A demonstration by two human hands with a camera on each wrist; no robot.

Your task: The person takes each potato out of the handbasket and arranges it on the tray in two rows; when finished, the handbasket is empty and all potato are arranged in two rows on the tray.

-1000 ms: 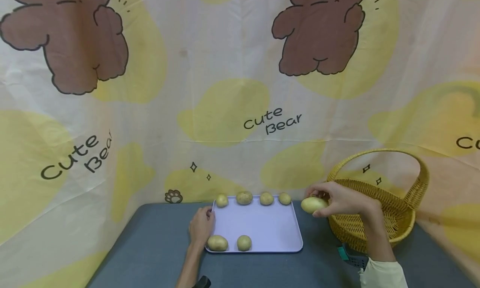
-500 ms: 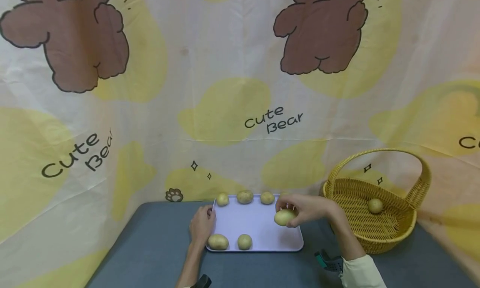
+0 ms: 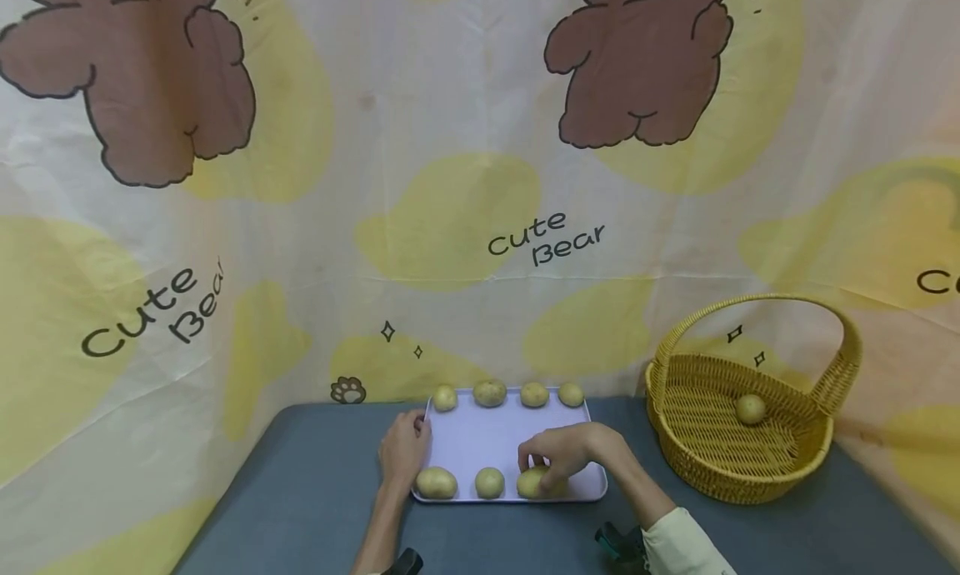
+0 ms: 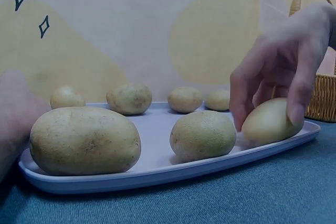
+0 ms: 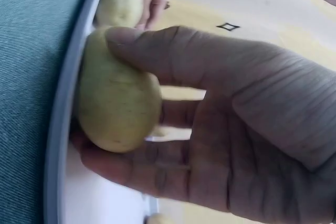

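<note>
My right hand (image 3: pixel 561 448) grips a smooth, pale oval potato (image 3: pixel 530 483) low over the near right part of a pale lilac tray (image 3: pixel 480 442). In the right wrist view the thumb lies along one side of this potato (image 5: pixel 116 95) and the fingers curl under the other. At the tray's left rim, my left hand (image 3: pixel 402 454) holds the edge with bent fingers. Along the tray's near side sit a large oval potato (image 4: pixel 84 141) and a rounder potato (image 4: pixel 203 136). A row of several potatoes (image 3: pixel 489 393) lines the far side.
A yellow woven basket (image 3: pixel 738 479) with a tall handle stands right of the tray, one round potato (image 3: pixel 751 409) inside. The table top (image 3: pixel 315 492) is dark grey-blue. Behind it hangs a bear-printed cloth (image 3: pixel 450 225).
My right hand has carried the oval potato leftward from beside the basket, over the tray, and down to its near right part. The left hand has stayed at the rim.
</note>
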